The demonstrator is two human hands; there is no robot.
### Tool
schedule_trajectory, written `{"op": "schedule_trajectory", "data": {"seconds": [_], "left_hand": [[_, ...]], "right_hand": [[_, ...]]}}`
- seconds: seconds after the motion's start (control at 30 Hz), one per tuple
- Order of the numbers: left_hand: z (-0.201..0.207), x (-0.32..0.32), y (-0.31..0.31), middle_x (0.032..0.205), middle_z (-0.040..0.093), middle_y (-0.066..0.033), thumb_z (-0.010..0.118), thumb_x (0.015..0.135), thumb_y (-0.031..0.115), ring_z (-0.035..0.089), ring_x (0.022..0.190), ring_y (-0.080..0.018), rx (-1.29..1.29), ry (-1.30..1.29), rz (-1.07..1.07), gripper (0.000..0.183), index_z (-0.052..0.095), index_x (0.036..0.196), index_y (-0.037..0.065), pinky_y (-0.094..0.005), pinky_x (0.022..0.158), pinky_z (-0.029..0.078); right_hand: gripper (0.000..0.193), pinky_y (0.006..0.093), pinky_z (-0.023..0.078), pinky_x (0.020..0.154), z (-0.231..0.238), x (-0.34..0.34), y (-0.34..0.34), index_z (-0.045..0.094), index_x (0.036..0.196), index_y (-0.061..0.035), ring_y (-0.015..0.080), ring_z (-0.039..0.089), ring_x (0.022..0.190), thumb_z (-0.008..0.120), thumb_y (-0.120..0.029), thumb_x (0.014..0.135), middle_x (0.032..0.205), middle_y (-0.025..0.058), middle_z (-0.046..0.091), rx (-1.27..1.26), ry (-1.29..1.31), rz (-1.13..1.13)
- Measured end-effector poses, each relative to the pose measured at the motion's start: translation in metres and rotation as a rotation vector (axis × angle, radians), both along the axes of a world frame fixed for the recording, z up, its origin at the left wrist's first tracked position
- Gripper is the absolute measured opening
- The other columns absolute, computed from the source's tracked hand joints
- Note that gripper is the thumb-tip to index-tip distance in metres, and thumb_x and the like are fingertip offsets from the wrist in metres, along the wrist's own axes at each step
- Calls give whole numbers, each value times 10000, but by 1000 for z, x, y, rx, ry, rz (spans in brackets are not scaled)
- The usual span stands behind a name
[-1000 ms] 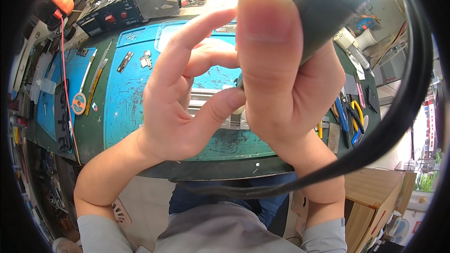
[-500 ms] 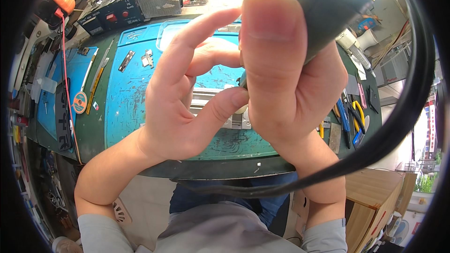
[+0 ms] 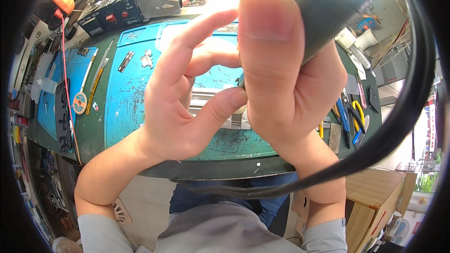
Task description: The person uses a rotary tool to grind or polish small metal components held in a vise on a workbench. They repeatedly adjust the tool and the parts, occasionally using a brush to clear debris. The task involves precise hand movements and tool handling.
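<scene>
Close to the camera, my right hand (image 3: 286, 70) is wrapped round a thick dark grey cylinder (image 3: 333, 0); its thumb lies along the side. I cannot tell what kind of tool it is. My left hand (image 3: 183, 98) is curled, its fingertips and thumb meeting behind the right thumb. A sliver of a small dark piece (image 3: 241, 82) shows at the left thumb's tip, mostly hidden. Below both hands, a silver metal fixture (image 3: 234, 122) lies on the blue work mat (image 3: 126, 126), partly covered by them.
A thick black cable (image 3: 375, 145) arcs across the right side, over my forearm. Pliers (image 3: 357, 117) and other hand tools lie at the right. A black box with red switches (image 3: 112, 18) stands back left. Small metal parts (image 3: 146, 59) and a solder spool (image 3: 80, 102) lie left.
Both hands have shifted very slightly to the left, keeping the same grip. Nothing else has visibly moved.
</scene>
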State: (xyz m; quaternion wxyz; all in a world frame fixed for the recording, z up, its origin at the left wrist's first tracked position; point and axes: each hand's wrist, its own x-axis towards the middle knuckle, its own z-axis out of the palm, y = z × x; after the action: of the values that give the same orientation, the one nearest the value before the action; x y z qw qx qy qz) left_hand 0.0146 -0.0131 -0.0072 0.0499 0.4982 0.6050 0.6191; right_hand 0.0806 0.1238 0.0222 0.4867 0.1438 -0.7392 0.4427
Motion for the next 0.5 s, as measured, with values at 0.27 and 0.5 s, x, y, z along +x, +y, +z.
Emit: {"op": "schedule_trajectory", "data": {"seconds": [0.27, 0.5], "left_hand": [[0, -3, -3, 1272, 539, -110, 699, 887, 208, 539, 1147, -188, -34, 72, 19, 608, 374, 1353, -6, -331, 973, 437], [1, -1, -1, 1258, 547, -108, 701, 888, 221, 547, 1131, -183, -27, 28, 14, 607, 377, 1347, -7, -324, 961, 445]], "right_hand": [[240, 209, 461, 591, -3, 1, 3, 609, 1059, 51, 60, 556, 697, 625, -151, 932, 864, 48, 651, 34, -26, -23], [240, 200, 448, 609, -2, 0, 4, 606, 1052, 43, 54, 540, 692, 629, -165, 934, 840, 29, 634, 70, -4, -56]]}}
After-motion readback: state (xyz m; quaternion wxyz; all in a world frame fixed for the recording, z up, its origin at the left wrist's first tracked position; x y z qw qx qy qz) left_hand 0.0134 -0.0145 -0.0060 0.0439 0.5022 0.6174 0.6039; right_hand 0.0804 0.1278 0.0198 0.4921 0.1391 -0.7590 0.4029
